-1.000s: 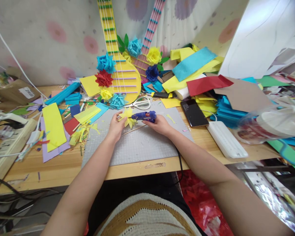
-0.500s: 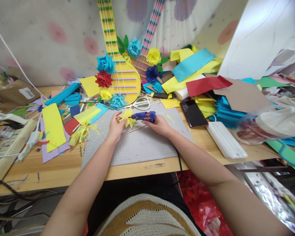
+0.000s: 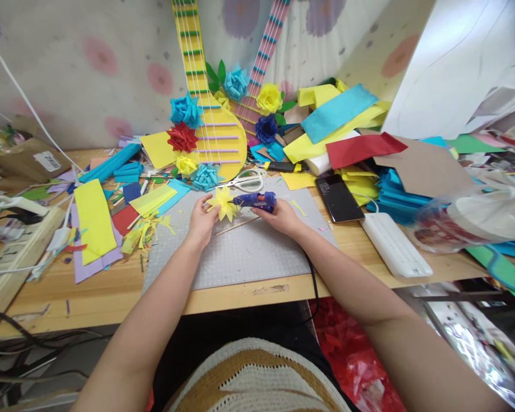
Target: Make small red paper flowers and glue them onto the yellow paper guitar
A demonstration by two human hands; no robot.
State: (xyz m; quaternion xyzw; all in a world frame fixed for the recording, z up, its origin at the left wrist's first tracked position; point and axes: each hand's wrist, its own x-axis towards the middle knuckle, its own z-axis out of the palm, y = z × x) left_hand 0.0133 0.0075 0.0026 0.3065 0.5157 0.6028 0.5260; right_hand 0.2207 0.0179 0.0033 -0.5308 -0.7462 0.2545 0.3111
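Note:
Over the grey cutting mat [image 3: 257, 257], my left hand [image 3: 202, 220] pinches the edge of a yellow paper flower [image 3: 224, 205] with pointed petals. My right hand [image 3: 280, 216] is closed round a blue hot glue gun [image 3: 255, 200]. Its nozzle points left at the flower's middle; whether the tip touches the paper I cannot tell. Below the gun a thin wooden stick [image 3: 237, 225] lies on the mat. White-handled scissors [image 3: 245, 181] rest just behind the flower.
A yellow paper guitar [image 3: 223, 137] with paper flowers leans at the back, beside a pink one [image 3: 261, 63]. Paper scraps [image 3: 95, 223] cover the left. On the right are a phone [image 3: 338, 197], a white power bank [image 3: 395, 243] and stacked coloured paper [image 3: 339, 114]. The gun's cord [image 3: 314, 280] hangs over the table edge.
The glue gun has shifted slightly right with my right hand. More of the flower's middle shows now. My left hand keeps its pinch on the flower.

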